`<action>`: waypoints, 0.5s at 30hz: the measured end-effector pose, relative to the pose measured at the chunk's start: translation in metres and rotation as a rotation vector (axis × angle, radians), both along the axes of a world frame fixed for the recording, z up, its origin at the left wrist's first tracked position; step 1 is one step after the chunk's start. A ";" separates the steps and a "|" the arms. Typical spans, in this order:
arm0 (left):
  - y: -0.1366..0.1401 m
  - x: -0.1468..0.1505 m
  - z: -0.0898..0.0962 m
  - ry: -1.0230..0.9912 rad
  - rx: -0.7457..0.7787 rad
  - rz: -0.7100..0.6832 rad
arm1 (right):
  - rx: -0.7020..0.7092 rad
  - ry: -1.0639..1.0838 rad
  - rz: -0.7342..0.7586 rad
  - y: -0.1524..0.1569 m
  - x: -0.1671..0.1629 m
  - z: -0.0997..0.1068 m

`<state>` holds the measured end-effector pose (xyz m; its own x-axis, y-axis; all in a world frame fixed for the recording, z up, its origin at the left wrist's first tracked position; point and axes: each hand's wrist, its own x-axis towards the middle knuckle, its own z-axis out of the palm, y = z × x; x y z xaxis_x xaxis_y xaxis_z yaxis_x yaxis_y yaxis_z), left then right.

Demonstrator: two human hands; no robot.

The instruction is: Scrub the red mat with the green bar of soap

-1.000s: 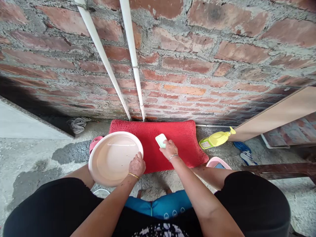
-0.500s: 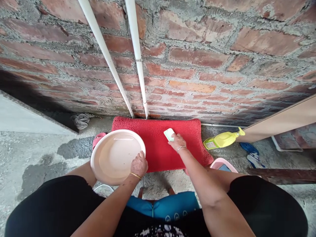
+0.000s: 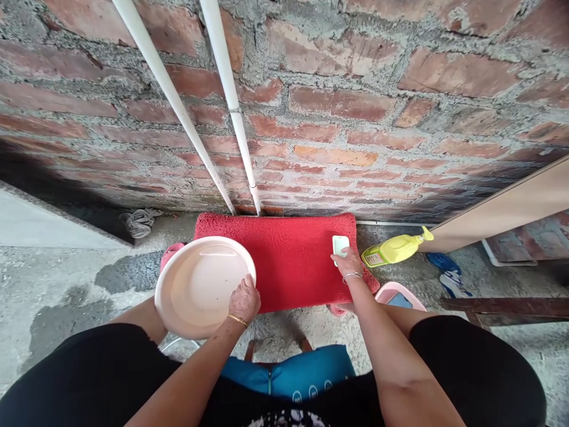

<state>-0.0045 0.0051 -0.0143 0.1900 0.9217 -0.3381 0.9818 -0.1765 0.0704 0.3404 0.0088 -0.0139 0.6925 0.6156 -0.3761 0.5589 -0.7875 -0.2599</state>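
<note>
My left hand (image 3: pixel 244 300) is closed around the right rim of a pale pink basin (image 3: pixel 160 284), which holds shallow water and a few dark specks. A red mat (image 3: pixel 288 261) with a fuzzy texture lies spread in front of me, its left part behind the basin. Near the mat's right end, my right hand (image 3: pixel 350 264) grips a flat pale green block with rounded corners (image 3: pixel 341 243). The block is over the mat; its underside is hidden, so I cannot tell whether it is a brush or soap.
A yellow pump bottle (image 3: pixel 393 250) is just right of the mat. Beyond it lie a pink tub (image 3: pixel 391 289) with a dark flat item and blue-and-white cloth (image 3: pixel 451 279). White pipes (image 3: pixel 240 136) run down the brick wall (image 3: pixel 338 104). A grey rag (image 3: pixel 140 222) lies at left.
My right hand has moved the pale green block rightward across the mat, toward its right end. My left hand stays on the basin's rim. The view has shifted slightly.
</note>
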 end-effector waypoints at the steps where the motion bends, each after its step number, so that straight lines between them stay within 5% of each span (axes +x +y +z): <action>1: 0.000 0.000 0.001 0.003 -0.003 0.002 | -0.010 0.000 0.025 0.009 -0.005 0.003; 7: 0.001 0.001 0.000 0.015 -0.012 0.002 | -0.092 -0.021 0.106 0.048 -0.002 0.010; 15: 0.000 0.001 0.000 0.005 0.003 -0.008 | -0.131 -0.040 -0.143 0.006 0.036 0.006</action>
